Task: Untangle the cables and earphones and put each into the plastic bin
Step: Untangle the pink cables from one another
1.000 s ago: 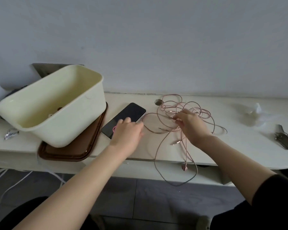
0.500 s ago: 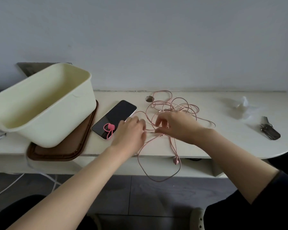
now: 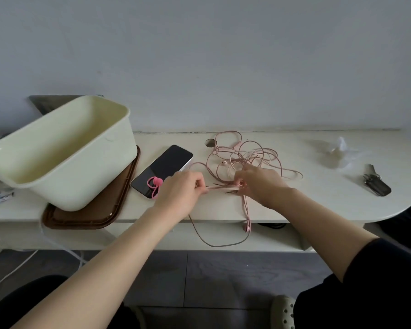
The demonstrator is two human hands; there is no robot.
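left hand, right hand, apparently pinching cable

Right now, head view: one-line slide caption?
Left hand and right hand pinch a strand of tangled pink cables on cream table, cream plastic bin nearby.

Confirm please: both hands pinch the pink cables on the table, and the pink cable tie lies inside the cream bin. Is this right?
Not quite. The head view shows the pink cable tie lying on the black phone, beside the cream bin, not inside it. The left hand and right hand do pinch the pink cables.
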